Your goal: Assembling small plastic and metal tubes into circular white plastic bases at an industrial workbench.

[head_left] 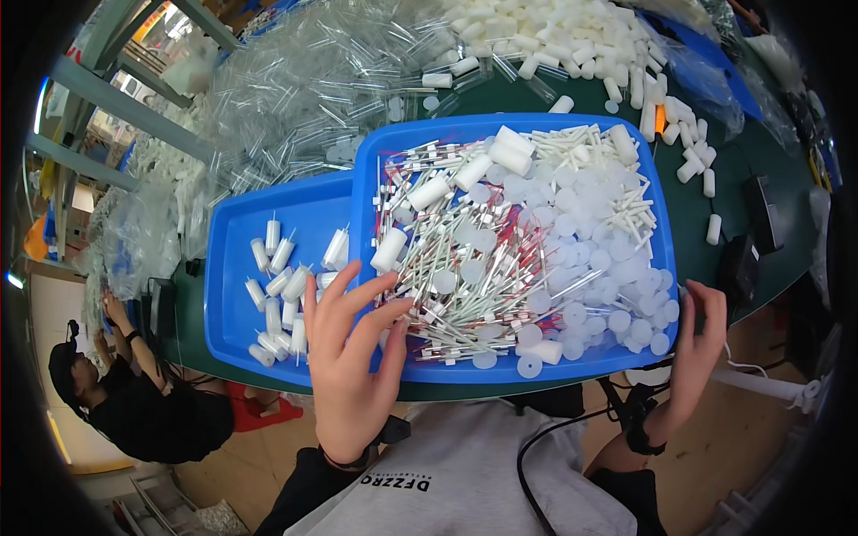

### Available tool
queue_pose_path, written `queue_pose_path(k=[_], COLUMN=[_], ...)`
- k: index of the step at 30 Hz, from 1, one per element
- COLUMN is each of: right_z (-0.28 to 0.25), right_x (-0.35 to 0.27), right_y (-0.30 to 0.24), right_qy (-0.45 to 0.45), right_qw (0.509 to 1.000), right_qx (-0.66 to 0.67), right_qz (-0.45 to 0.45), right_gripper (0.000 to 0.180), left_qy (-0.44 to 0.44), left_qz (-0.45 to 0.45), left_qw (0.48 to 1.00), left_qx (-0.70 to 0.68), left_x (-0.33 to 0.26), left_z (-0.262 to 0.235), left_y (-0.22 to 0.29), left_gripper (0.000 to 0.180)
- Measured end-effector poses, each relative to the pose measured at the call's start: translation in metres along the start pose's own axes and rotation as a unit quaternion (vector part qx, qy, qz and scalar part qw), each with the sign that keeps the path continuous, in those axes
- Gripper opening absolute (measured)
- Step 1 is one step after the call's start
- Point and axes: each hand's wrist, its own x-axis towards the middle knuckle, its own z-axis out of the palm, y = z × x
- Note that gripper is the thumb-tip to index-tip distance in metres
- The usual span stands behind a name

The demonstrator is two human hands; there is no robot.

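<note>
My left hand (347, 353) hovers open over the left rim of the large blue tray (514, 123), fingers spread, thumb and index pointing inward. Inside lie thin pale rods with red wires (465, 277), translucent round discs (594, 268), short white sticks (635, 214) and several white cylinders (429, 192). My right hand (702, 344) is beside the tray's near right corner, fingers bent but apart; whether it touches the rim cannot be made out. Partly under the large tray is a smaller-looking blue tray (234, 214), holding white cylinders with thin pins (281, 255).
Clear plastic tubes (313, 98) heap up behind the trays. White cylinders (554, 31) pile at the far side, some scattered on the green table (693, 241). Black boxes (740, 268) stand at right. Another person (147, 393) works at far left.
</note>
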Motion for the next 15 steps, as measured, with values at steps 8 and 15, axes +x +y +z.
queue_pose_path(k=[8, 15], right_z=[-0.016, 0.006], right_x=[-0.009, -0.003], right_y=[-0.05, -0.068], right_qy=[0.145, 0.089], right_qw=[0.986, 0.981], right_qx=[-0.002, 0.03], right_qz=[-0.079, -0.172], right_gripper=[0.011, 0.018], left_qy=[-0.051, -0.043], left_qz=[0.027, 0.02], left_qw=[0.996, 0.998], left_qx=[0.074, 0.032], left_x=[0.012, 0.009], left_z=[-0.001, -0.004], left_y=[0.008, -0.006], left_gripper=[0.026, 0.02])
